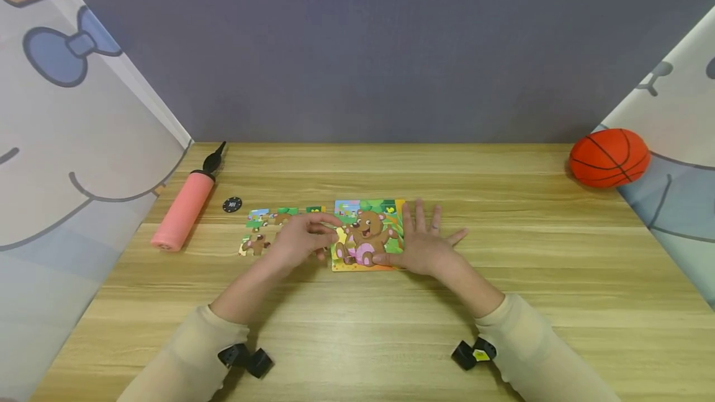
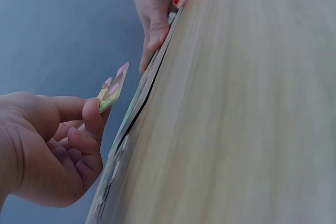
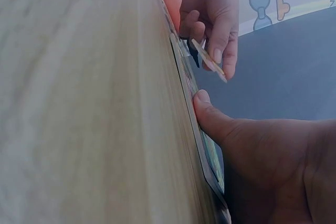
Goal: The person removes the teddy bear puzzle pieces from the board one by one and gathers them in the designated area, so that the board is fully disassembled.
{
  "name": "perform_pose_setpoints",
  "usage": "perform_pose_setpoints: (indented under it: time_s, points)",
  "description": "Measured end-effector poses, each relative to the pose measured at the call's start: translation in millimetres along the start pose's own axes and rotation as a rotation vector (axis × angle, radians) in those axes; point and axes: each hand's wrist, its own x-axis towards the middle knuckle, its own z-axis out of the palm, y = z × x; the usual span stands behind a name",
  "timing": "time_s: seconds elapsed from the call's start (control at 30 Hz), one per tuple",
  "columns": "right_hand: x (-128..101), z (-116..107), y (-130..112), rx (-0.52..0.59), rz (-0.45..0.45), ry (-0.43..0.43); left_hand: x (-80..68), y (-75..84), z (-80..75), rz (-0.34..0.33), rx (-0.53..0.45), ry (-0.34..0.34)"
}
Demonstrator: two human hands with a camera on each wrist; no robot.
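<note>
A bear jigsaw puzzle (image 1: 368, 234) lies flat on the wooden table, with a brown bear and a pink belly on it. My left hand (image 1: 304, 237) pinches a small puzzle piece (image 2: 112, 88) between thumb and fingers. In the left wrist view that piece is tilted and raised above the puzzle, showing yellow, green and pink. My right hand (image 1: 427, 247) rests at the puzzle's right edge with its fingers spread, its thumb (image 3: 207, 111) touching the picture. Loose puzzle pieces (image 1: 256, 245) lie left of the puzzle, partly hidden by my left hand.
On the left, a pink hand pump (image 1: 187, 209) with a black nozzle lies near a black round chip (image 1: 231, 205). A red basketball (image 1: 610, 158) sits at the table's far right corner. A grey wall (image 1: 380, 48) stands behind the table (image 1: 357, 334).
</note>
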Motion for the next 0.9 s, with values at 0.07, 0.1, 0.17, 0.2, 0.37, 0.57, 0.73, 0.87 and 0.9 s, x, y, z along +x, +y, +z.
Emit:
perform_pose_setpoints:
  time_s: [0.07, 0.1, 0.17, 0.2, 0.37, 0.57, 0.73, 0.87, 0.9]
  points:
    - [0, 0, 0, 0.001, -0.003, -0.002, -1.9, -0.9, -4.3, -0.007, -0.003, 0.013]
    - [0, 0, 0, 0.004, -0.005, -0.002, -2.8, -1.7, -6.4, -0.006, -0.004, 0.018]
    - [-1, 0, 0, 0.010, -0.010, -0.003, -4.5, -3.7, -10.4, 0.003, -0.005, 0.020]
    - [-1, 0, 1, 0.012, -0.012, -0.003, -5.5, -4.7, -12.2, 0.009, -0.013, 0.018]
    - [-2, -2, 1, 0.018, -0.019, -0.010, -11.3, -10.2, -20.4, 0.034, -0.007, -0.003]
    - [-2, -2, 3, 0.005, -0.025, -0.031, -17.0, -15.0, -29.2, 0.031, 0.002, 0.009]
    - [-1, -6, 8, 0.011, -0.050, -0.068, -22.8, -16.2, -36.5, 0.027, -0.025, 0.013]
    - [-1, -14, 12, 0.012, -0.072, -0.102, -27.0, -16.0, -43.7, 0.020, -0.016, 0.022]
    - [-2, -16, 12, 0.016, -0.075, -0.112, -27.8, -16.4, -45.5, 0.018, -0.016, 0.025]
